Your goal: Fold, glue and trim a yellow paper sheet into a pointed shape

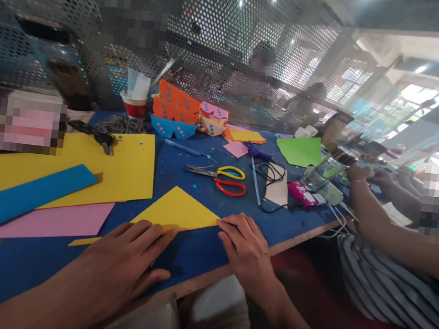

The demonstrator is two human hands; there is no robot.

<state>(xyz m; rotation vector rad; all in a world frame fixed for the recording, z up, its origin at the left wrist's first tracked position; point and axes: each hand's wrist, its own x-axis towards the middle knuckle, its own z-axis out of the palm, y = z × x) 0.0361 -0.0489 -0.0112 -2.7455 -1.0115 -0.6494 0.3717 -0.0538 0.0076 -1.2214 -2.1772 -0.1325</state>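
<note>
A folded yellow paper with a pointed top lies on the blue tabletop in front of me. My left hand rests along its lower left edge, fingers stretched over the paper and thumb held apart. At the paper's right corner, the fingertips of my right hand are closed together on it. A narrow yellow strip shows beside my left wrist. Just beyond the paper are scissors with one yellow and one red handle, blades pointing left.
To the left lie large yellow sheets, a blue folded strip, pink paper and keys. Folded orange paper pieces stand at the back. Rightward are a glue gun, green paper, a glass jar and another person's arm.
</note>
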